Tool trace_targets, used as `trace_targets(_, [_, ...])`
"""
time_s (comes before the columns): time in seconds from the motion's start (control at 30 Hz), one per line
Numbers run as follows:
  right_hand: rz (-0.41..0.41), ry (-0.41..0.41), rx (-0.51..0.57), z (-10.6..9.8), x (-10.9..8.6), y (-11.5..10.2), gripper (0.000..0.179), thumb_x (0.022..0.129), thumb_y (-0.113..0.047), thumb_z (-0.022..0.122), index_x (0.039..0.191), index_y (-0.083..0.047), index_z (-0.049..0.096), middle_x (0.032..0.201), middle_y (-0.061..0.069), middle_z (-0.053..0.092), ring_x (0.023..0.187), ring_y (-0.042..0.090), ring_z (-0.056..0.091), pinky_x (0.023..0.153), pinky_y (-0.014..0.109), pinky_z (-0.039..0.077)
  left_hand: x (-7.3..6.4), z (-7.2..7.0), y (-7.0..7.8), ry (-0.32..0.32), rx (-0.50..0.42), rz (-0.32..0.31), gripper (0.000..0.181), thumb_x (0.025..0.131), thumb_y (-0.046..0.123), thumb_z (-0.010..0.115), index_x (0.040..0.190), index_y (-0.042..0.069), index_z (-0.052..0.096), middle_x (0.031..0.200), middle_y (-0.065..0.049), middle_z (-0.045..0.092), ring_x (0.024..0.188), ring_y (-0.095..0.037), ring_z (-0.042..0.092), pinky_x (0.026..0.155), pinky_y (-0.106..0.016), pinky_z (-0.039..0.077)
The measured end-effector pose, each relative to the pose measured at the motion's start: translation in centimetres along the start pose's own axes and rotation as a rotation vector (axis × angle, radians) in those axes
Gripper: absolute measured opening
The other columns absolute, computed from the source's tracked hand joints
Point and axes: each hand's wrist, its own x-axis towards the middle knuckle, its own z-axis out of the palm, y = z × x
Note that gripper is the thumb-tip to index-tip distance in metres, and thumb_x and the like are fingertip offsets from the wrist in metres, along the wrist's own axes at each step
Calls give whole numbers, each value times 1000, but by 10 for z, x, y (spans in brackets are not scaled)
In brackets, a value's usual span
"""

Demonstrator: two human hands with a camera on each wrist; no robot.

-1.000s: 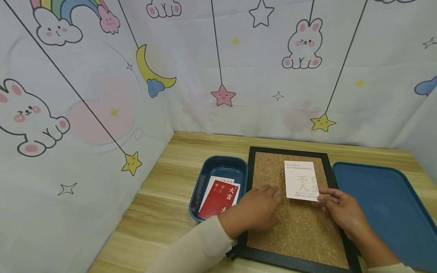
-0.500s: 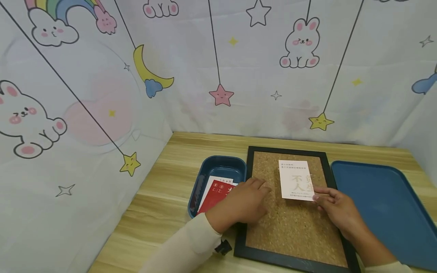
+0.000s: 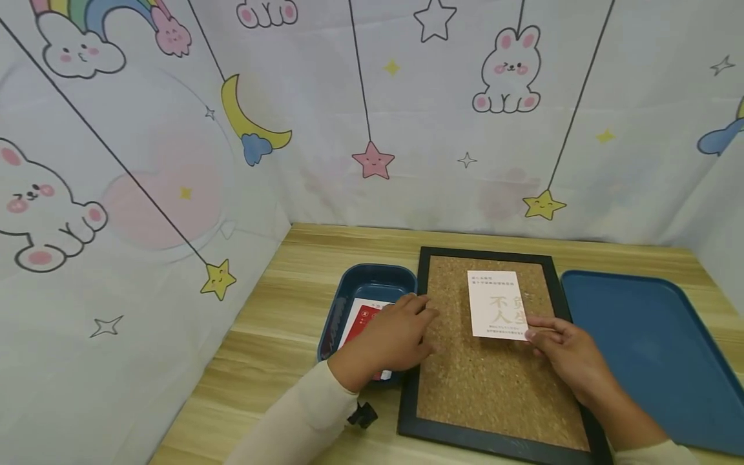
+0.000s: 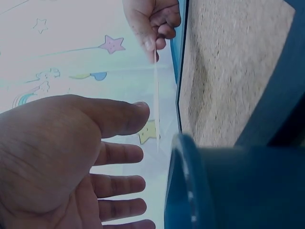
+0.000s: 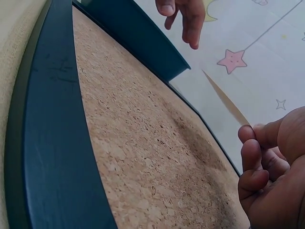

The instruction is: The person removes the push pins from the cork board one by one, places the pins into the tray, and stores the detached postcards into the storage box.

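My right hand (image 3: 572,361) pinches a white card (image 3: 494,294) with printed characters by its lower right corner. The card is above the upper part of a black-framed cork board (image 3: 500,400); in the right wrist view the card (image 5: 228,101) shows edge-on, raised over the cork. My left hand (image 3: 386,336) holds nothing and hovers by the right rim of a small blue bin (image 3: 337,290), partly hiding it. In the left wrist view this hand (image 4: 71,152) has its thumb and fingers extended. A red card (image 3: 360,323) and a white card (image 3: 356,316) lie in the bin.
A flat blue tray (image 3: 639,349) lies right of the board on the wooden table (image 3: 250,361). A small black object (image 3: 363,415) shows near my left sleeve. A printed cloth wall (image 3: 325,194) closes off the back and left side.
My left hand has moved left from over the cork to the bin's right side. My right hand has shifted slightly left with the white card, still pinching it.
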Motion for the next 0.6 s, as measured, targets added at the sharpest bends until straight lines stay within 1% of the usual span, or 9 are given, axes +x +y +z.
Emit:
trace_targets(0.17, [13, -17, 6, 3, 0, -2, 48, 103, -16, 63, 144, 6, 49, 112, 12, 73, 96, 12, 69, 74, 30, 56, -8, -1, -14, -10, -21, -35, 62, 99, 45, 65, 153, 19, 49, 162, -9, 36, 150, -31, 31, 115, -51, 34])
trace_targets(0.27, [16, -19, 13, 4, 0, -3, 47, 103, -15, 63, 143, 6, 49, 110, 11, 73, 95, 13, 69, 73, 30, 56, -12, -1, -23, -10, -16, -50, 62, 100, 46, 63, 154, 19, 48, 163, -9, 35, 150, -30, 31, 114, -51, 36])
trace_targets(0.47, [26, -18, 20, 5, 0, -3, 48, 103, -15, 62, 144, 6, 48, 109, 10, 73, 92, 15, 69, 70, 29, 55, -20, -4, -36, 15, -40, -66, 62, 99, 46, 65, 152, 17, 50, 160, -11, 39, 147, -31, 35, 112, -54, 37])
trace_targets(0.6, [25, -10, 32, 6, 1, -2, 48, 103, -15, 63, 143, 7, 49, 108, 11, 74, 90, 15, 69, 70, 29, 55, -23, -4, -42, 33, -45, -88, 62, 99, 46, 66, 151, 17, 51, 159, -11, 41, 146, -32, 37, 112, -56, 37])
